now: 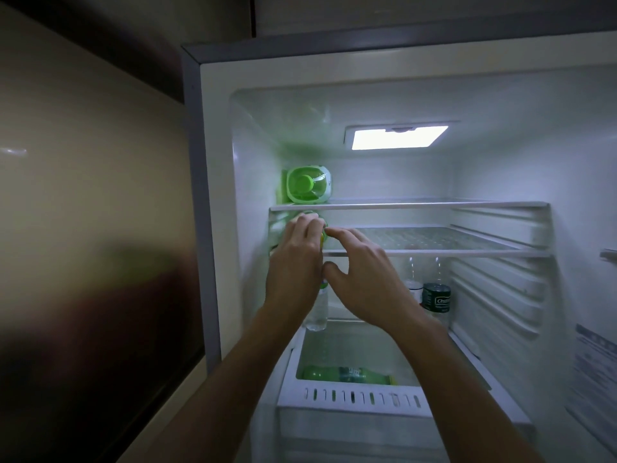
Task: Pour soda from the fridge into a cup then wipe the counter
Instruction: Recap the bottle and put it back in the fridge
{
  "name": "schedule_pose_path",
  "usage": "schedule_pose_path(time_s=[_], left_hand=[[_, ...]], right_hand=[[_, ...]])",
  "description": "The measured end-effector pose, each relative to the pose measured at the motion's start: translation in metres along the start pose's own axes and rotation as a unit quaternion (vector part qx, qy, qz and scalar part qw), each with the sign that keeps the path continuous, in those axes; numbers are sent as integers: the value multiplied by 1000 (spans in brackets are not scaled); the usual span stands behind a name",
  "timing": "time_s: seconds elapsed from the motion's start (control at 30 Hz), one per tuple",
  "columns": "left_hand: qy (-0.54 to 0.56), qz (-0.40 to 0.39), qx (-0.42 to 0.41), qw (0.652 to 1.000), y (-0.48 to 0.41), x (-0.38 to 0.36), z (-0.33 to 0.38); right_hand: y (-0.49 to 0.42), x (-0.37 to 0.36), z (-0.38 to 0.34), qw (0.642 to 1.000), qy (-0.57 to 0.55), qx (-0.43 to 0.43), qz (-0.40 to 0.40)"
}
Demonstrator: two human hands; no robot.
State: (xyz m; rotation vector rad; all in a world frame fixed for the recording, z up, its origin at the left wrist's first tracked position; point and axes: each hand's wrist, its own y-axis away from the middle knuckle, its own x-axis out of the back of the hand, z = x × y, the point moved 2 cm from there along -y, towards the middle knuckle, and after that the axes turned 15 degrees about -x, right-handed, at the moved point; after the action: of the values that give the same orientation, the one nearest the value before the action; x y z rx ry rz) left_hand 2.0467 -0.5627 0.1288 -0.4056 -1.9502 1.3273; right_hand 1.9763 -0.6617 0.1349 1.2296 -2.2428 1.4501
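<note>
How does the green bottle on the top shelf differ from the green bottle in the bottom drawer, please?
The top-shelf bottle lies end-on, its cap facing the camera; the drawer bottle lies side-on, its length running left to right. The top-shelf bottle sits high by the left wall; the drawer bottle sits low, behind the drawer front. Both are green and lie on their sides.

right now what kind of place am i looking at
Likely a home kitchen, at an open fridge: lit lamp, glass shelves, drink bottles standing inside, a green bottle lying in the bottom drawer. The left hand grips a soda bottle on a shelf.
</note>
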Motion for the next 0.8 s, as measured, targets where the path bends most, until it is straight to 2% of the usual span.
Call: schedule_pose_path(time_s=[0.2, 0.33, 0.43, 0.5, 0.7, 0.8], left_hand=[[-14, -43, 47, 998, -16, -18, -6], [1, -143, 100, 985, -28, -23, -14], [-30, -238, 145, 960, -39, -23, -21], [-33, -274, 163, 947, -45, -22, -22], [16, -342, 176, 923, -56, -26, -31], [17, -313, 182, 932, -52, -26, -32]], right_hand=[[-8, 11, 16, 999, 42, -20, 3], [-9, 18, 25, 998, 51, -32, -3], [-11, 20, 31, 997, 70, -44, -11], [-11, 21, 36, 994, 89, -56, -20], [-5, 24, 39, 991, 121, -50, -30], [0, 29, 39, 992, 113, -40, -31]])
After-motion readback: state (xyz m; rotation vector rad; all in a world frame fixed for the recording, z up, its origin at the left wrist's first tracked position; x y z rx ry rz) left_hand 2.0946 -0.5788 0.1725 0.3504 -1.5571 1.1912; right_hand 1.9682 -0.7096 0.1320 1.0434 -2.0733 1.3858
